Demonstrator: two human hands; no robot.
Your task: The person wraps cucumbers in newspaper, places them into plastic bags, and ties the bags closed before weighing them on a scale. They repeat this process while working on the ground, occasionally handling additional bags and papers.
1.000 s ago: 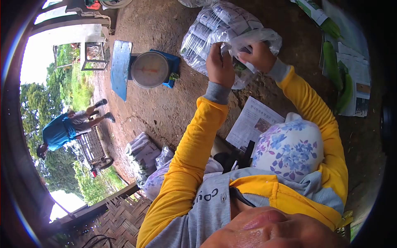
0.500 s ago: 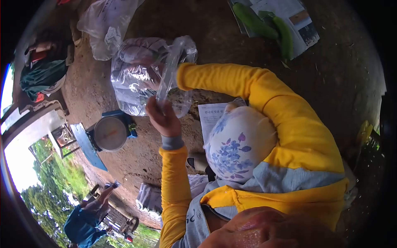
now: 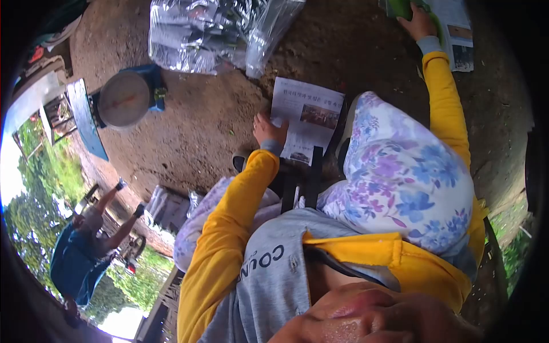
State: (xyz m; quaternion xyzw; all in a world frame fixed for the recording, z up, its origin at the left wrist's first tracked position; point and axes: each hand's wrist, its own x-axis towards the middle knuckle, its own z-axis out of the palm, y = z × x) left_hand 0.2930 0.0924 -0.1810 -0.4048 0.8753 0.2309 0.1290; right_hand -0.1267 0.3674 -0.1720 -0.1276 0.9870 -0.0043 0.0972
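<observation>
My left hand [image 3: 270,130] rests at the left edge of a printed newspaper sheet [image 3: 297,117] on the ground, its fingers loosely bent and apart. At the upper right, my right hand [image 3: 419,24] is closed around a long green vegetable [image 3: 399,8], which lies over other printed sheets [image 3: 460,51]. A clear plastic bag [image 3: 194,40] with wrapped contents and green pieces inside lies at the top, away from both hands.
A round-topped blue scale [image 3: 124,98] stands on the dirt floor at the left, beside a blue board [image 3: 87,123]. Folded bundles [image 3: 166,208] lie near my left knee. A person in blue [image 3: 80,251] is outside at the lower left.
Both hands have left the plastic bag. My left hand moved down to the newspaper and my right hand went to the green vegetable. My view shifted, and my knee uncovers more newspaper.
</observation>
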